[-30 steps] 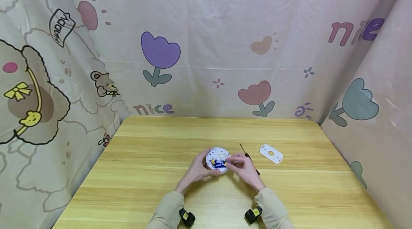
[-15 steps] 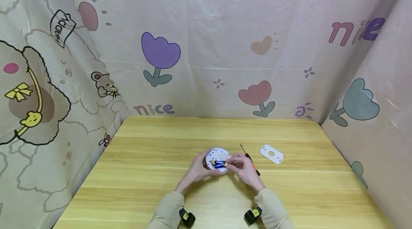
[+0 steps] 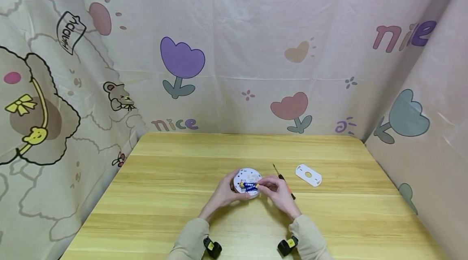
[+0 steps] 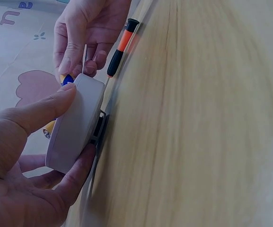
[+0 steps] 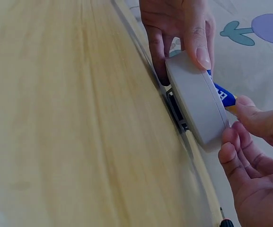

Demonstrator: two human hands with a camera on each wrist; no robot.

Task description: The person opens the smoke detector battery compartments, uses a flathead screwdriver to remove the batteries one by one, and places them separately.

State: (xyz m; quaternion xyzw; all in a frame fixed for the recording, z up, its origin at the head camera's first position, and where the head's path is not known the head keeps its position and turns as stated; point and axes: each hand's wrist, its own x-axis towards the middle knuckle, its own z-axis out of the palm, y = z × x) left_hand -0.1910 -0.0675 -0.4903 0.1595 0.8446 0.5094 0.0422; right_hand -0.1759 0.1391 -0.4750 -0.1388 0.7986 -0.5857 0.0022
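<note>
My left hand (image 3: 226, 191) grips a white round device (image 3: 244, 175) by its edge, thumb on the near side. In the left wrist view its smooth side wall (image 4: 77, 125) shows, with a dark bracket (image 4: 98, 127) on its underside. Blue-and-yellow batteries (image 3: 250, 187) lie across the device's printed face. My right hand (image 3: 277, 191) pinches the yellow end of one blue battery (image 5: 225, 97) between thumb and fingers, and that battery sticks up at a slant from the face in the right wrist view. The battery slots are hidden by the batteries and fingers.
A screwdriver (image 3: 289, 189) with a black and orange handle lies right beside my right hand. Farther right is a white oblong plate (image 3: 308, 175) with a central hole. The wooden table (image 3: 164, 178) ends at a printed cloth (image 3: 226, 48) behind.
Both hands stay almost in place, the left one still gripping the white device. The blue battery at my right fingertips tilts slightly differently against the device's face.
</note>
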